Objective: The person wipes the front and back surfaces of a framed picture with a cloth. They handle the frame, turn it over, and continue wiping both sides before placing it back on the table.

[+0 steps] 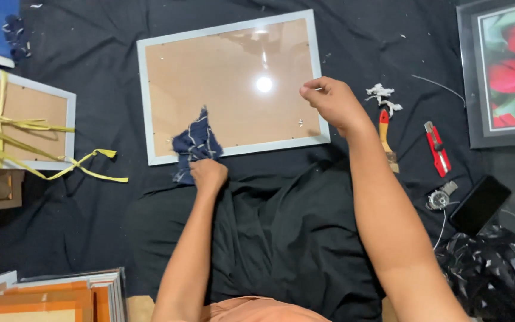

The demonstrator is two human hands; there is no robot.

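Wiping glass of picture frame, upper centre | blue cloth is clenched in left hand | frame's right edge is pinched by right hand | steady, flat strokes are advised.

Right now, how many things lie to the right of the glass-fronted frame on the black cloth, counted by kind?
Red utility knife: 1
Red-handled wooden tool: 1
Crumpled white scrap: 1
Metal wristwatch: 1
Black phone: 1
Dark-framed picture of red flowers: 1
Total: 6
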